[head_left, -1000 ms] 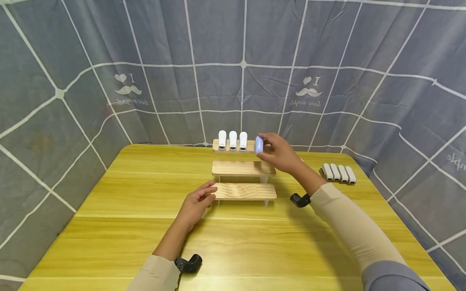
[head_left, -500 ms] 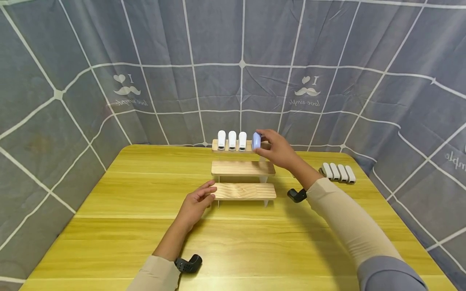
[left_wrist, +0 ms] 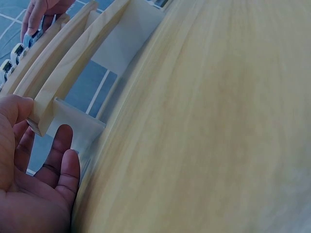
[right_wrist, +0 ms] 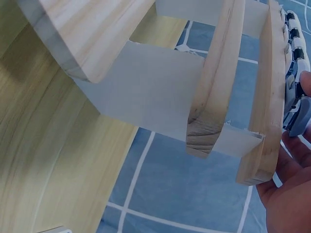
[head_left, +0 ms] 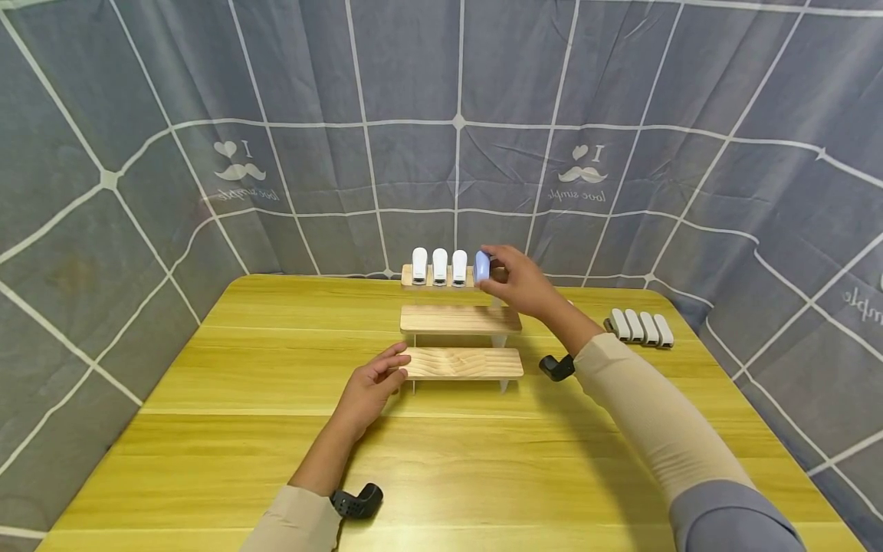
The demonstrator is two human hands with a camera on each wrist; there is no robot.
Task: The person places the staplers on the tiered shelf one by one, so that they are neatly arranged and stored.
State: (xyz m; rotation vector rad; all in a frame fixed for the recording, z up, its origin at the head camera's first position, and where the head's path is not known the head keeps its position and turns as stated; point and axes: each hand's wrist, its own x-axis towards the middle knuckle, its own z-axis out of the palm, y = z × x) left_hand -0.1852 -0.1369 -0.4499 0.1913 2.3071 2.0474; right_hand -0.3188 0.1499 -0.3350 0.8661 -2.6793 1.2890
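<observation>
Pale-blue stapler (head_left: 481, 267), pinched roughly upright between thumb and fingers of the right hand (head_left: 523, 285), at the right end of the top board (head_left: 406, 277). Three white staplers (head_left: 440, 264) stand in a row on that board; a narrow gap parts the nearest from the held one. Whether its base bears on the wood cannot be told. The left hand (head_left: 369, 392), fingers loosely extended, touches the left end of the lowest board (head_left: 465, 363); this light contact probably helps prevent the stand (head_left: 460, 319) from sliding. For sound placement, the base should sit flat, parallel to the row and matched in spacing, before the grip is eased; release away from the row should spare the neighbour. Other white staplers (head_left: 635, 326) are grouped at right on the tabletop (head_left: 276, 441).
</observation>
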